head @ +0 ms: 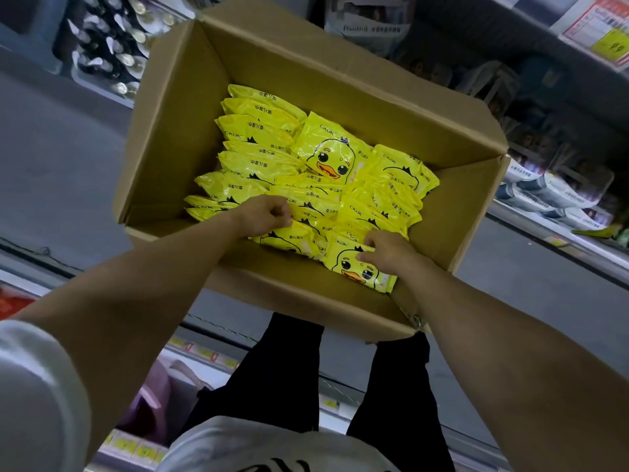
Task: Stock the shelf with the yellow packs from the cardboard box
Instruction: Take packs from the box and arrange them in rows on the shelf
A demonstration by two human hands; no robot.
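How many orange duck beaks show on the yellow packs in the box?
2. One on the shiny yellow plastic pack lying face-up mid-box; one on the front pack the right hand holds by the brown cardboard box's near wall. Overlapping packs likely hide more.

This is a shop aisle, a supermarket by the look of it. Shelving runs along both sides. On the far right a shelf [531, 229] carries rows of white packaged goods [544, 192], and a printed price sign [602, 28] (yellow panel, large digits) hangs at the top right corner. At the far left, dark packets [109, 52] stand in ranks. On the near left, small yellow price labels [146, 451] line a shelf edge. The open cardboard box [258, 56] holds many identical yellow packs [326, 155].
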